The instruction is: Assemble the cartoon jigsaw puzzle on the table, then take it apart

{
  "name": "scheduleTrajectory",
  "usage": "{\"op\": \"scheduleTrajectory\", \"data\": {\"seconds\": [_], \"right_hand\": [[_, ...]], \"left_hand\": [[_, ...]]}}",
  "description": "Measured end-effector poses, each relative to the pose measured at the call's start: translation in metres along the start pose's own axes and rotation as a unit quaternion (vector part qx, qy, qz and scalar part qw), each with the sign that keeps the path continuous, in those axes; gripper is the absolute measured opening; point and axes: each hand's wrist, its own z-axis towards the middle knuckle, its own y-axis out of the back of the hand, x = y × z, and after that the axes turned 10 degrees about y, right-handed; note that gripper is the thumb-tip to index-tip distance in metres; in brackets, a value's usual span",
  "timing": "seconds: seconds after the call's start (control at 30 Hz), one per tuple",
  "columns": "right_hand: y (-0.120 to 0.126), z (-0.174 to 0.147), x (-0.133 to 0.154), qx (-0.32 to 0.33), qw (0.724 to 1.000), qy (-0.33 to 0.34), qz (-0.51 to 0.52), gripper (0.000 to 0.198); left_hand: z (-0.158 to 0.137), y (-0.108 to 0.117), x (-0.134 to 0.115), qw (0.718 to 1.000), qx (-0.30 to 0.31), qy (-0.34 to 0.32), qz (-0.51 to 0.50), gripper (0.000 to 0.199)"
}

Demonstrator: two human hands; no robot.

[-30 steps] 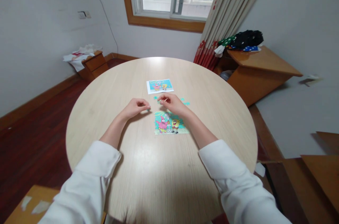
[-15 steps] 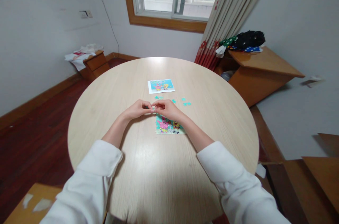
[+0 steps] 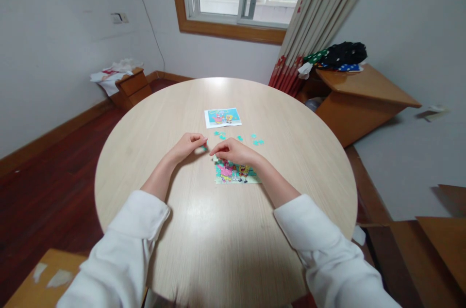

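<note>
A partly joined cartoon jigsaw puzzle [image 3: 236, 173] lies on the round table, with a pink figure and a yellow figure on it. My right hand [image 3: 236, 152] reaches over its upper edge, fingers curled down on a pale puzzle piece [image 3: 215, 158] at the upper left corner. To the left, my left hand [image 3: 187, 146] is closed in a pinch, palm side hidden. A small teal piece [image 3: 205, 148] shows just under its fingertips; whether they grip it is unclear. Beyond the hands are several loose teal pieces [image 3: 258, 142].
A printed picture card [image 3: 223, 117] with the same figures lies farther back on the pale wooden table [image 3: 204, 245]. Behind stand a window and a curtain [image 3: 313, 12]. Wooden furniture with cloths [image 3: 344, 55] is at the right, and a small wooden stand [image 3: 134, 86] at the left.
My hands, whose fingertips met above the puzzle's upper left corner, have come apart. The left has drawn slightly left and away, and the right stays by the corner. The view has shifted a little.
</note>
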Motion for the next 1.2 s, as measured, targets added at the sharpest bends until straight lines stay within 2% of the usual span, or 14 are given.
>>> {"op": "scheduleTrajectory", "data": {"seconds": [0.2,0.43,0.67,0.9,1.2], "right_hand": [[-0.002,-0.002,0.012,0.109,0.993,-0.036,0.006,0.016],[-0.015,-0.002,0.016,0.173,0.983,-0.053,0.016,0.011],[-0.019,-0.001,0.015,0.187,0.979,-0.068,-0.041,0.003],[-0.019,-0.003,0.025,0.194,0.975,-0.051,-0.096,0.006],[-0.020,-0.002,0.024,0.206,0.968,-0.039,-0.138,0.002]], "left_hand": [[0.004,0.001,0.006,1.000,-0.007,0.005,-0.028,0.038],[0.003,0.001,0.007,0.999,-0.001,0.002,-0.043,0.037],[0.003,0.001,0.006,0.999,-0.004,0.002,-0.041,0.038],[0.005,0.002,0.011,0.999,-0.002,0.001,-0.047,0.037],[0.004,0.002,0.008,0.999,-0.008,0.000,-0.039,0.037]]}}
